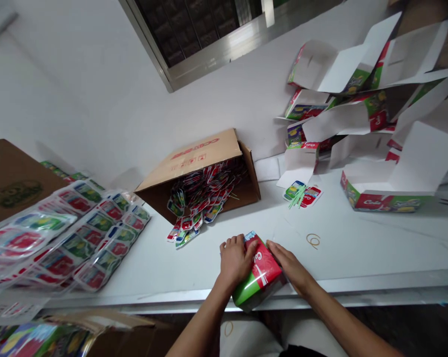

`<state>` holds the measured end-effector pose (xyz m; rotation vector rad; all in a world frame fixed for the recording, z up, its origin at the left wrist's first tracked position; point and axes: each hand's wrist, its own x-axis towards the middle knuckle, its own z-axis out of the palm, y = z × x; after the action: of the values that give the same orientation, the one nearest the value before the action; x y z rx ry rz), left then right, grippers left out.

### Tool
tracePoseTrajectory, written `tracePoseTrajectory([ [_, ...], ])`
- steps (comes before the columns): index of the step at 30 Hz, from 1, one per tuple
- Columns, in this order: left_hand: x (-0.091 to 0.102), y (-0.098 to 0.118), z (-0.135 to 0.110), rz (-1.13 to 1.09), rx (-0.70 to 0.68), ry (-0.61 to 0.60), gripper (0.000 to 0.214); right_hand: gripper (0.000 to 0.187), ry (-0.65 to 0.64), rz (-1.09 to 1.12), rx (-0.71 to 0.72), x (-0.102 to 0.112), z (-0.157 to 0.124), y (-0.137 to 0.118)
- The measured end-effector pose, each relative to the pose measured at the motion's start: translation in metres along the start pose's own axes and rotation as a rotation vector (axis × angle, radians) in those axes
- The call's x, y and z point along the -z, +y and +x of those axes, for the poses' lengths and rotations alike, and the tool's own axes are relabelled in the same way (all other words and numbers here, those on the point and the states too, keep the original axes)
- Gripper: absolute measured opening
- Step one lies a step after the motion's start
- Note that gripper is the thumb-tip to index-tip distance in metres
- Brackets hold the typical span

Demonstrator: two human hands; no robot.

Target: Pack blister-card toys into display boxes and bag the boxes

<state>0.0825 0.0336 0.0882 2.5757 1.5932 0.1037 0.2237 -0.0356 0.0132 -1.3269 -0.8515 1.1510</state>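
Observation:
A red and green printed cardboard box with "Cola" lettering sits tilted at the table's front edge, between my two hands. My left hand grips its left side, with the thumb across the printed face. Along the right side lies my right hand, fingers extended and pressed against it. The underside of the box and parts of the fingers are hidden. Beyond my hands, a brown carton lies on its side, with many small printed packets spilling from its mouth.
Open printed boxes are stacked at the right. Near them lie loose packets with green strips and rubber bands. Clear-wrapped packet sheets pile up at the left beside another brown carton. A filled carton stands below the table edge.

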Motion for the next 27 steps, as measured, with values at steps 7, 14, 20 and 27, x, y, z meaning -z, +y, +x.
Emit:
tracePoseTrajectory([
  [7, 0.006, -0.010, -0.008, -0.088, 0.046, 0.037, 0.041, 0.074, 0.023, 0.169, -0.198, -0.011, 0.000, -0.009],
  [14, 0.014, -0.027, -0.001, -0.598, -0.239, 0.260, 0.044, 0.065, 0.120, 0.348, 0.040, -0.011, -0.022, -0.038],
  [20, 0.004, -0.041, -0.010, -1.513, -0.095, -0.191, 0.063, 0.053, 0.172, -0.162, 0.331, -0.025, -0.049, -0.021],
  [27, 0.024, -0.054, -0.043, -1.676, -0.028, -0.249, 0.054, 0.073, -0.030, -0.258, 0.323, -0.048, -0.050, -0.015],
])
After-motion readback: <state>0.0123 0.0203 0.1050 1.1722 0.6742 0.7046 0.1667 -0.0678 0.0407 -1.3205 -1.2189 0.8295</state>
